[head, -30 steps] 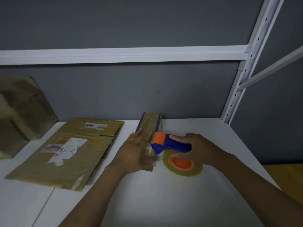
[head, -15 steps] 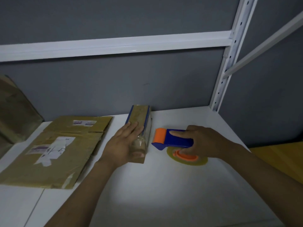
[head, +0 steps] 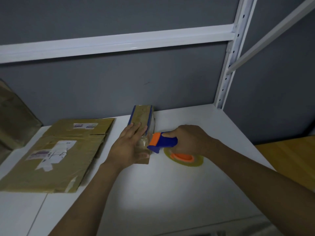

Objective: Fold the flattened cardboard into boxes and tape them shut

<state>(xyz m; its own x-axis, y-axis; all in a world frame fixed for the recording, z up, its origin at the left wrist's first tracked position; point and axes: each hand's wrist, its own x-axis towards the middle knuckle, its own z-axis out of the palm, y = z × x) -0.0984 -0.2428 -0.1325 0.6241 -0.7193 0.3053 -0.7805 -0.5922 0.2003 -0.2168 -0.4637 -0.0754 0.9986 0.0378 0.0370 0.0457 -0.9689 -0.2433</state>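
- A person's left hand point(head: 129, 147) lies flat, fingers straight, on a small box point(head: 142, 116) on the white table point(head: 153, 193)
- The right hand point(head: 189, 142) grips a tape dispenser point(head: 163, 142) just beside the box, at its three o'clock
- Flattened cardboard point(head: 59, 155) lies at nine o'clock

Dim overall, one bright pool on the table point(head: 153, 201), edges perhaps blurred.

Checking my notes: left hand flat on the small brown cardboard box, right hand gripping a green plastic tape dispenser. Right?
No: in the head view the plastic tape dispenser is blue and orange, not green. The left hand lies flat on the small brown cardboard box; the right hand grips the dispenser.
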